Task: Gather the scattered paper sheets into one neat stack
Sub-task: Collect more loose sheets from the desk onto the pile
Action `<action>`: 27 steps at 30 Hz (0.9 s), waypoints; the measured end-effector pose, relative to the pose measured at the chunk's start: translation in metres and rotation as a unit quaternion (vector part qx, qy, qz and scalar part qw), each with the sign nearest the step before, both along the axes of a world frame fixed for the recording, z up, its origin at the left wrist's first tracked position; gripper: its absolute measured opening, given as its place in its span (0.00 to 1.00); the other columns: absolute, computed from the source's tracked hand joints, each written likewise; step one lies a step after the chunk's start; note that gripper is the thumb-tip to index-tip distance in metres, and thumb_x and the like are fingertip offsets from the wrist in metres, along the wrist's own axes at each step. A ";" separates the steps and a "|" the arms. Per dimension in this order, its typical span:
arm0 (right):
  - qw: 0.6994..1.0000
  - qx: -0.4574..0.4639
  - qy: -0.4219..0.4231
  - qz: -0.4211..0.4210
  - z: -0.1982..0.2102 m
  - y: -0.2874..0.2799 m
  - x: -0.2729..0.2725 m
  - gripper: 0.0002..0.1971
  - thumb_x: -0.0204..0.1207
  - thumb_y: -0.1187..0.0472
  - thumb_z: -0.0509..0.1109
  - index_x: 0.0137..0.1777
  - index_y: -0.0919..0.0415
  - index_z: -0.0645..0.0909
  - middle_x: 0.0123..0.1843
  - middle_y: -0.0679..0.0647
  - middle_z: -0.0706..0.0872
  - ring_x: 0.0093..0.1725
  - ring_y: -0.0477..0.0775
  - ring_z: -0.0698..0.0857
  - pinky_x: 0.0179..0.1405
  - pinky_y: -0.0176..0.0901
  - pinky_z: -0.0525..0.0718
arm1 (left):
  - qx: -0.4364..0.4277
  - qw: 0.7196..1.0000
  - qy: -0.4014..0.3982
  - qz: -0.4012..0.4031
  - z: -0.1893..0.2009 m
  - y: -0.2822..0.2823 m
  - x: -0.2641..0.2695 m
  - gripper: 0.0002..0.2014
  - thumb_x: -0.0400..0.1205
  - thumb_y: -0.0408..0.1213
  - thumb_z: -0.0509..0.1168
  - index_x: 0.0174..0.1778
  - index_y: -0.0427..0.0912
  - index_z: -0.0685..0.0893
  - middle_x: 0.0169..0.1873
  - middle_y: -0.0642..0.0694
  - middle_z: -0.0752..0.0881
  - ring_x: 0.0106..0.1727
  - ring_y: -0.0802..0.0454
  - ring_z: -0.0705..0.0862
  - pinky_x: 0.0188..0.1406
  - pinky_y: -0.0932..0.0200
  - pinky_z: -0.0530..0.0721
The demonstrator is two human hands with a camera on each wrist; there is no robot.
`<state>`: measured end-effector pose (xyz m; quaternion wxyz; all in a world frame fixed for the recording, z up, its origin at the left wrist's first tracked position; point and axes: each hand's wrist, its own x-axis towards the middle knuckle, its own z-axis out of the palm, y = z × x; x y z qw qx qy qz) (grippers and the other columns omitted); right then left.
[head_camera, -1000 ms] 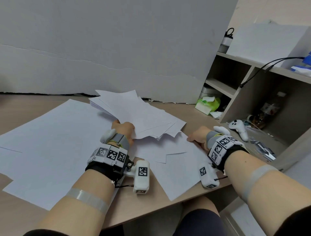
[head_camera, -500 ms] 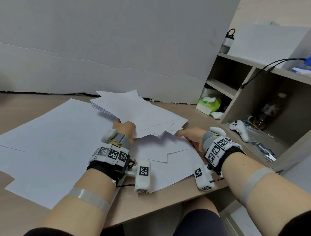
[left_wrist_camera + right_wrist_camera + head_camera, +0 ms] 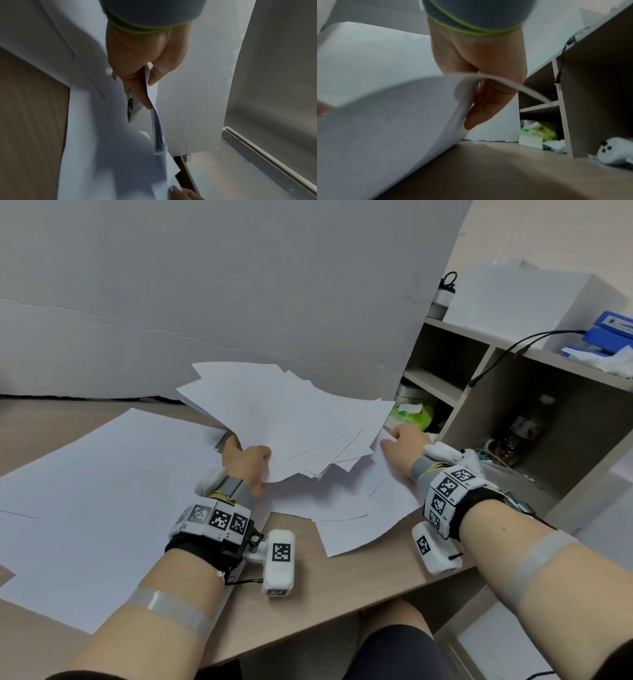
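Observation:
My left hand [image 3: 246,460] grips a fanned bunch of white sheets [image 3: 291,422] by its near edge, lifted off the desk. In the left wrist view the thumb and fingers of my left hand [image 3: 145,65] pinch the bunch [image 3: 157,132] edge-on. My right hand [image 3: 406,441] is at the far right corner of a loose sheet [image 3: 359,508] lying under the bunch. Seen from the right wrist, that sheet [image 3: 393,115] curls up off the desk in the pinch of my right hand [image 3: 481,94]. Large white sheets [image 3: 102,491] cover the desk's left side.
A grey board [image 3: 239,285] stands along the back of the wooden desk [image 3: 342,594]. A shelf unit [image 3: 513,405] borders the desk on the right, with a green tissue pack [image 3: 414,414] and a white controller [image 3: 614,152] at its foot.
My right hand slid away from me along the loose sheet to its far corner and curled that corner up. My left hand raised the bunch a little.

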<state>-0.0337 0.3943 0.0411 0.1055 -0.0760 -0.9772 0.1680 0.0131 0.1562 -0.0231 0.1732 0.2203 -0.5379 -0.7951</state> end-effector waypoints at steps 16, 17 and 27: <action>0.989 -0.013 0.144 -0.027 0.074 0.009 0.005 0.15 0.85 0.57 0.62 0.42 0.62 0.86 0.43 0.61 0.86 0.42 0.65 0.84 0.43 0.46 0.78 | -0.003 1.000 0.014 -0.020 -0.004 -0.003 0.000 0.15 0.77 0.19 0.65 0.56 0.40 0.77 0.43 0.50 0.83 0.41 0.50 0.81 0.43 0.57 0.84; 0.985 -0.032 0.169 -0.022 0.079 0.009 0.005 0.15 0.85 0.56 0.62 0.45 0.62 0.87 0.43 0.60 0.85 0.43 0.64 0.83 0.44 0.46 0.77 | -0.006 1.000 0.014 -0.025 -0.006 -0.004 -0.001 0.16 0.78 0.19 0.64 0.56 0.41 0.77 0.43 0.51 0.83 0.41 0.50 0.81 0.38 0.60 0.82; 0.914 -0.261 0.305 0.054 0.116 -0.008 0.001 0.11 0.81 0.54 0.67 0.49 0.57 0.89 0.43 0.51 0.88 0.44 0.50 0.83 0.49 0.46 0.85 | -0.076 0.994 -0.065 -0.051 -0.015 -0.004 -0.009 0.18 0.74 0.24 0.66 0.60 0.36 0.79 0.55 0.39 0.85 0.55 0.38 0.83 0.54 0.47 0.85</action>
